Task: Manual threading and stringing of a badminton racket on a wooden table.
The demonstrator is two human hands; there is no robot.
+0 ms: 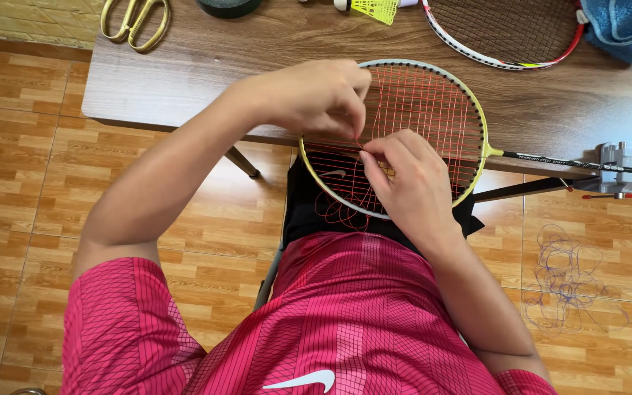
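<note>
A yellow-framed badminton racket (477, 117) strung with red string lies over the near edge of a wooden table (184, 66), its dark shaft pointing right. My left hand (316, 95) rests on the racket's left rim, its fingertips pinching red string in the middle of the head. My right hand (411, 183) comes in from below and pinches the same red string (363, 146) right beside the left fingertips. Loose loops of red string (338, 212) hang under the frame over my dark shorts.
Yellow scissors (134, 22), a dark tape roll (230, 6), a yellow shuttlecock (374, 9), a second racket with a red and white frame (506, 33) and a blue towel (623, 25) lie on the table. A metal clamp (622, 168) holds the shaft. Blue string (572, 281) lies tangled on the floor.
</note>
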